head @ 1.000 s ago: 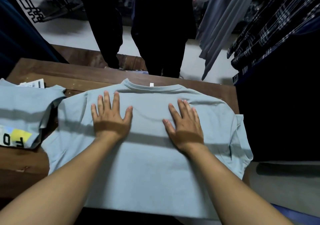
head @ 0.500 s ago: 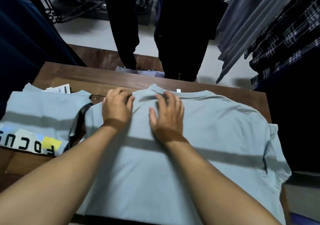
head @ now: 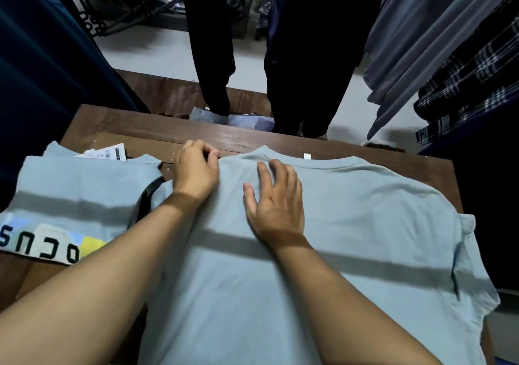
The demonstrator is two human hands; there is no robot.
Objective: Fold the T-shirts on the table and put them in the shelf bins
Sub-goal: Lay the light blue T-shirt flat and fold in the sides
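Pinching the shoulder edge of the pale blue T-shirt [head: 351, 224], the left hand [head: 196, 171] sat at about 11 o'clock on the garment, just left of the collar [head: 309, 160]. Its fingers [head: 209, 151] were curled tight over the cloth. The right hand [head: 276, 199] lay flat on the shirt just below the collar, its fingers [head: 276, 168] spread and slightly arched, pressing the fabric down.

The shirt lay spread over the wooden bench [head: 140, 131], collar toward 12 o'clock and one sleeve [head: 471, 266] hanging past the bench edge at 3 o'clock. A second T-shirt [head: 78, 185] with printed letters sat at 9 o'clock beside it, with paper tags [head: 104, 152] on its far edge. No shelf bins were in view.

The step in hand looked like the first lengthwise fold, bringing the left side in over the middle. To do it well:

- The flat palm would serve best as the anchor, marking the crease line.
- The pinched shoulder should be lifted low and carried toward 3 o'clock without dragging the whole shirt.
- The lower hem would want a matching pull, so that the fold ran straight from 12 to 6 o'clock.
- The left sleeve, which touched the second shirt, might snag it; lifting it first seemed wise.
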